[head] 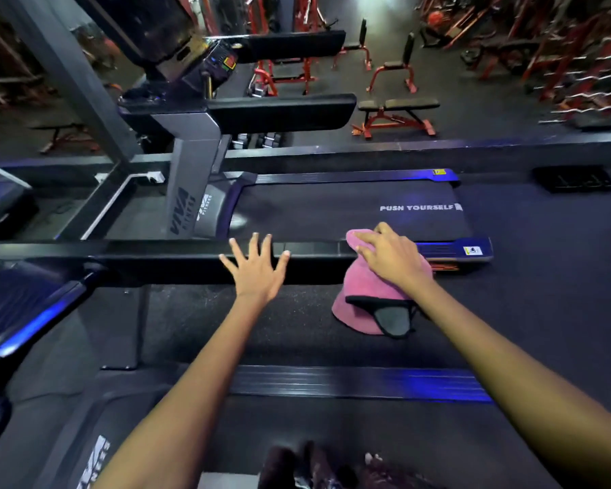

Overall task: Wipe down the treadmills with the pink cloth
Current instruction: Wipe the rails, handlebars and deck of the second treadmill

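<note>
the pink cloth (369, 294) is draped over the end of the black handrail (177, 257) of the near treadmill, bunched at the top and hanging down the rail's near side in a loose fold (a dark strap with a grey pad crosses its lower part). beyond the handrail lies the next treadmill (332, 210), its dark belt flat and printed "push yourself", with a grey "viva" upright at its left end.
</note>
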